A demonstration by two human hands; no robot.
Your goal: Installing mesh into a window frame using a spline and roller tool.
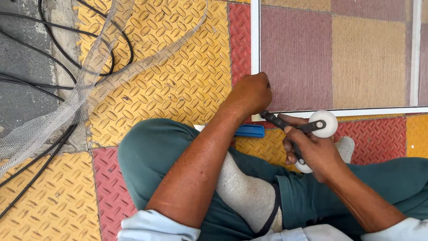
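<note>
My left hand (250,94) is closed in a fist and presses on the near left corner of a white-framed mesh screen (255,40) lying on the floor. My right hand (312,149) grips a black-handled roller tool with a white wheel (324,123) at its far end. The wheel rests on the frame's near rail. A second white wheel peeks out below my palm. I sit cross-legged in green trousers and grey socks.
A blue flat tool (249,130) lies on the floor by my knee. Loose strips of grey mesh (67,107) and black cables (44,58) lie at the left on yellow and red checker-plate tiles (178,67).
</note>
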